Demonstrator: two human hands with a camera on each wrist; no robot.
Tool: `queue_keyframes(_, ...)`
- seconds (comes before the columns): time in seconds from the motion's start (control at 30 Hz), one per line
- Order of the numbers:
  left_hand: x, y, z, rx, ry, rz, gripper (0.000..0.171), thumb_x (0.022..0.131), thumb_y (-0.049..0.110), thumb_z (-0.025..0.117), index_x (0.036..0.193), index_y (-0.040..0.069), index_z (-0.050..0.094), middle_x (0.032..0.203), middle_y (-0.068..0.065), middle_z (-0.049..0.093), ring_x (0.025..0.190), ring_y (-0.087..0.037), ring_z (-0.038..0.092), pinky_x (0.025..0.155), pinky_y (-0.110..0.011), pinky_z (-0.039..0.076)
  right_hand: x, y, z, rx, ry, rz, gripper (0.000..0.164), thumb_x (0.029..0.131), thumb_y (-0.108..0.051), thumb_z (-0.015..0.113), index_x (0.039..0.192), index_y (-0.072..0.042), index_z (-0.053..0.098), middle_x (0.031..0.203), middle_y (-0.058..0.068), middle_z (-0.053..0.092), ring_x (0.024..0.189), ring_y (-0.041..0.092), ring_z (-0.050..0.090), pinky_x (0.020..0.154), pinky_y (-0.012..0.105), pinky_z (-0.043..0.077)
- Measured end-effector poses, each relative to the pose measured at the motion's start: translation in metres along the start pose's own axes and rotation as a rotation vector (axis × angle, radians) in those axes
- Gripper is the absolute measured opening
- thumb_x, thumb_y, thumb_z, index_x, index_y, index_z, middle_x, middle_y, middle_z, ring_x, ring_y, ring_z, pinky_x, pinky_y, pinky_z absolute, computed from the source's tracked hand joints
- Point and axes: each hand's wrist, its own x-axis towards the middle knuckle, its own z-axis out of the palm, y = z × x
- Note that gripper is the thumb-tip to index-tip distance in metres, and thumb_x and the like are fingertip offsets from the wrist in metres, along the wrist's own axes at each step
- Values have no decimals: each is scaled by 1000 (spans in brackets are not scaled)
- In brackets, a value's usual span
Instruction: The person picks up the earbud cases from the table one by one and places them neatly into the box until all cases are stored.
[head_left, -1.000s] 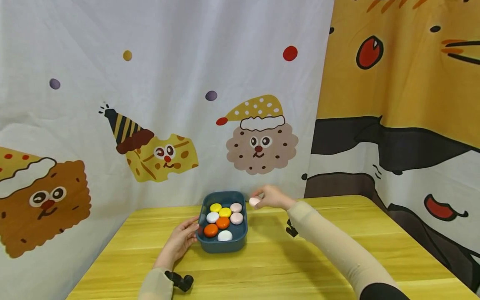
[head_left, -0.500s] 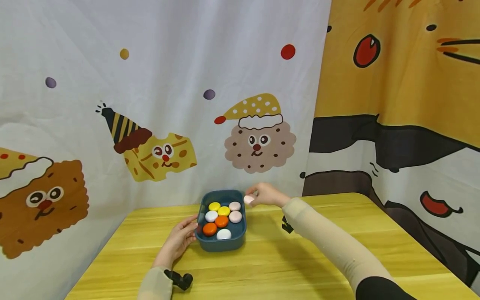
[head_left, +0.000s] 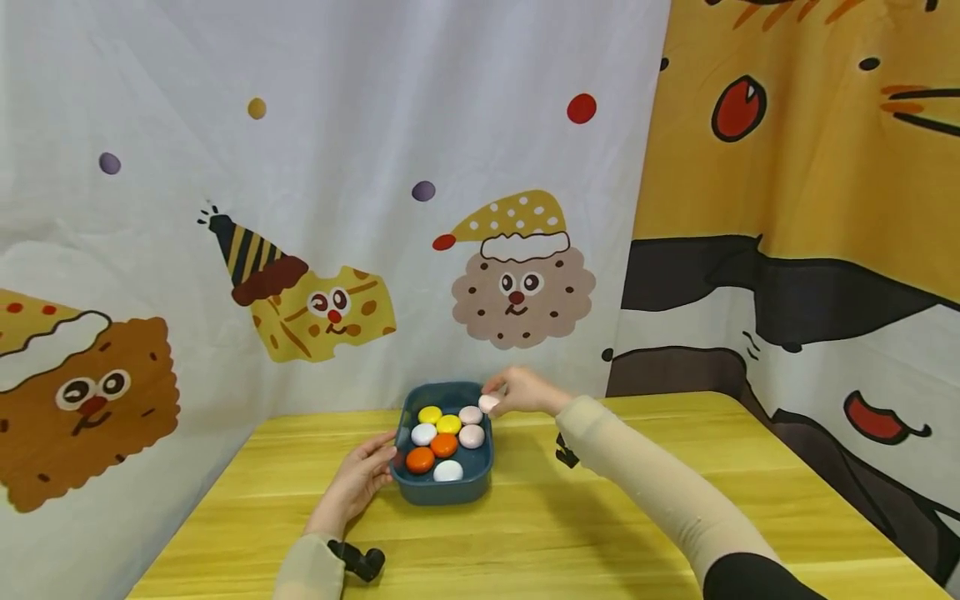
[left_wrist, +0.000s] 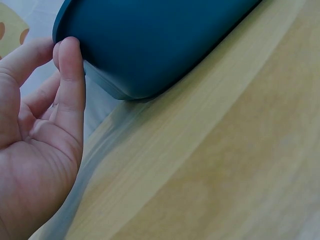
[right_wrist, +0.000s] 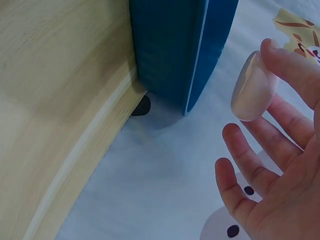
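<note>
My right hand pinches a pale pink, glossy rounded disc between thumb and fingertips, over the far right rim of a blue box. In the right wrist view the disc is tilted on edge, apart from the box wall; the other fingers are spread below it. My left hand rests its fairly straight fingers against the box's left side, near the rim. Inside the box lie several similar discs: yellow, orange, white and pale pink.
The box stands on a yellow wood-grain table, near its back edge. Behind hangs a white curtain with cartoon prints; an orange, black and white printed cloth covers the right side. Black wrist mounts sit on both forearms.
My right hand has moved left with the pale pink disc, from beside the box to over its far right rim. The left hand has stayed at the box's left side.
</note>
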Motion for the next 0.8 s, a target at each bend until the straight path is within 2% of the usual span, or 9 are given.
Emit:
queue_keyframes(0.3, -1, 0, 1, 14, 0, -5, 59, 97, 12, 59, 148, -2, 33, 94, -4, 54, 63, -8, 55, 63, -20, 52, 6, -9, 7, -21, -46, -29, 40, 77, -18, 83, 113, -7, 72, 109, 1, 69, 95, 16, 62, 82, 34, 52)
queue_keyframes(0.53, -1, -2, 0, 22, 4, -2, 59, 97, 13, 60, 148, -2, 34, 97, -4, 55, 66, -8, 56, 64, -21, 52, 11, -16, 12, -86, -99, -43, 34, 76, -21, 84, 107, -13, 73, 107, 0, 69, 93, 15, 62, 80, 32, 51)
queue_keyframes(0.8, 1, 0, -2, 24, 20, 4, 57, 96, 13, 60, 147, -2, 37, 97, -4, 54, 65, -8, 55, 63, -22, 52, 16, -24, 16, -102, -171, -54, 34, 78, -22, 82, 109, -10, 73, 109, 1, 69, 97, 16, 61, 84, 32, 50)
